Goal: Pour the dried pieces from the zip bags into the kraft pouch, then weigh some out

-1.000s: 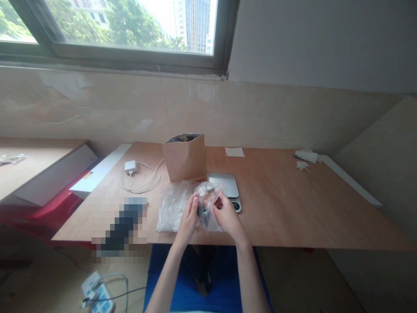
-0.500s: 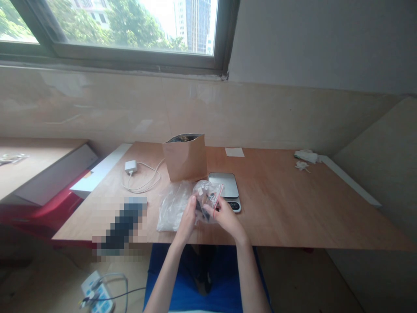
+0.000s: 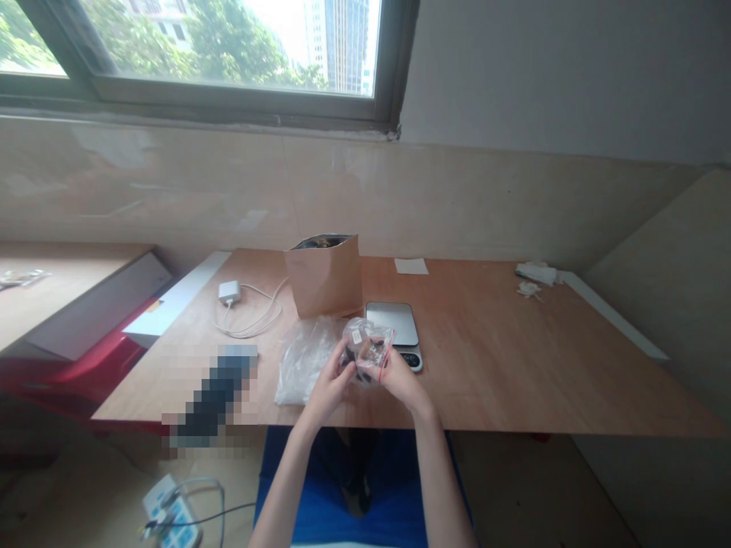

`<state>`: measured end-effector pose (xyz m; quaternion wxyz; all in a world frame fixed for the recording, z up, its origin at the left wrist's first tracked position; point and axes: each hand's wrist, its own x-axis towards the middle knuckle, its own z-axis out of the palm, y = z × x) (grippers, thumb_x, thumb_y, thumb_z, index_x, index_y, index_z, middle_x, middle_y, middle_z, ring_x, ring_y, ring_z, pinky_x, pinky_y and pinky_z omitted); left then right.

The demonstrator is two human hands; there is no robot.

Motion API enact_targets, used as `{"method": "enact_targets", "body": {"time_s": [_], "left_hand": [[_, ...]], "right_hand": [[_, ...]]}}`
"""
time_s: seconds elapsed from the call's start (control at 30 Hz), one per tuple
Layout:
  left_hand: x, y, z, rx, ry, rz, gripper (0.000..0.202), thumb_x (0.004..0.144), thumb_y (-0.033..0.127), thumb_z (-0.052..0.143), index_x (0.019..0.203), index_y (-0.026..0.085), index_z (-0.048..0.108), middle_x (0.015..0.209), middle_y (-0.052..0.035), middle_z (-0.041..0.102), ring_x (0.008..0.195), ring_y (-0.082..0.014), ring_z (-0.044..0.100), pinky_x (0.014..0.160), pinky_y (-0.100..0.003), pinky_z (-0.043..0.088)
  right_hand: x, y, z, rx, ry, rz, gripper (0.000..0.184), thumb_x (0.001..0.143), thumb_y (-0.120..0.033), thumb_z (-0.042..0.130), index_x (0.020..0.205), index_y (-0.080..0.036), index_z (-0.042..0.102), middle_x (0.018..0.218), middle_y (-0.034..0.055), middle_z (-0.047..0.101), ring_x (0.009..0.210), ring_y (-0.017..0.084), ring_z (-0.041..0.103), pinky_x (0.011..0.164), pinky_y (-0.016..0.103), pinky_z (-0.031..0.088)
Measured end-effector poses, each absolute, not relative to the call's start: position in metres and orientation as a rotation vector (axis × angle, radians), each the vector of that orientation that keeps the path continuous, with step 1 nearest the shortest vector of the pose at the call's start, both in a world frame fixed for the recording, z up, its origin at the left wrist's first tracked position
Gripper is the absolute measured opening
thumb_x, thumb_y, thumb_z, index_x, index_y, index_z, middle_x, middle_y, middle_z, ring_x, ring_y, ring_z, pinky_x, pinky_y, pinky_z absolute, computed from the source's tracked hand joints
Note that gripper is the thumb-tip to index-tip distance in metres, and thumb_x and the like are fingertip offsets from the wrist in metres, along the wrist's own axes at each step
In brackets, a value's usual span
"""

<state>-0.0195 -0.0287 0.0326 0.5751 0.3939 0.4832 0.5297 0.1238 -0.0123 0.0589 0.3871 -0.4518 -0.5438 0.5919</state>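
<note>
Both my hands hold a small transparent zip bag (image 3: 366,352) with a red seal line, just above the table and in front of the scale. Dark and brown pieces and a small white label show inside it. My left hand (image 3: 330,390) grips its lower left side. My right hand (image 3: 403,380) pinches its lower right side. A crumpled transparent plastic bag (image 3: 304,364) lies flat beside my left hand. Behind my right hand stands a silver digital kitchen scale (image 3: 393,323), its front partly hidden by the zip bag.
A kraft paper pouch (image 3: 323,278) stands open behind my hands. To its left lie a white charger (image 3: 229,291) and its cable. A pixelated object (image 3: 214,396) lies near the front edge. A paper sheet (image 3: 411,266) and white cloth (image 3: 537,272) lie farther back.
The zip bag has risen and turned, its red seal moving from a steep diagonal to the upper right edge. My hands have lifted with it and come closer together.
</note>
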Motion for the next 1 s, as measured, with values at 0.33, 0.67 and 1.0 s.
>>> {"method": "enact_targets", "body": {"time_s": [0.33, 0.67, 1.0], "left_hand": [[-0.020, -0.028, 0.041, 1.014, 1.082, 1.188, 0.048, 0.071, 0.035, 0.066, 0.114, 0.017, 0.057, 0.116, -0.0102, 0.063, 0.102, -0.0245, 0.061, 0.084, -0.031, 0.049], [-0.027, -0.027, 0.040, 1.093, 1.104, 1.192, 0.043, 0.072, 0.039, 0.065, 0.108, 0.016, 0.059, 0.116, -0.0107, 0.063, 0.106, -0.0252, 0.059, 0.090, -0.034, 0.046], [-0.030, -0.029, 0.042, 1.015, 1.179, 1.251, 0.044, 0.070, 0.040, 0.067, 0.107, 0.017, 0.059, 0.112, -0.0098, 0.064, 0.102, -0.0248, 0.061, 0.085, -0.034, 0.048]], "right_hand": [[0.124, -0.009, 0.061, -1.159, -1.345, 1.426, 0.027, 0.068, -0.035, 0.068, 0.087, -0.017, 0.061, 0.087, 0.0040, 0.068, 0.078, 0.018, 0.064, 0.072, 0.027, 0.048], [0.122, -0.007, 0.055, -1.278, -1.253, 1.276, 0.030, 0.069, -0.038, 0.065, 0.091, -0.018, 0.060, 0.077, 0.0023, 0.066, 0.067, 0.016, 0.061, 0.063, 0.025, 0.047], [0.124, -0.009, 0.055, -1.209, -1.326, 1.331, 0.035, 0.072, -0.046, 0.063, 0.093, -0.018, 0.060, 0.089, 0.0045, 0.068, 0.080, 0.018, 0.062, 0.072, 0.028, 0.048]]}}
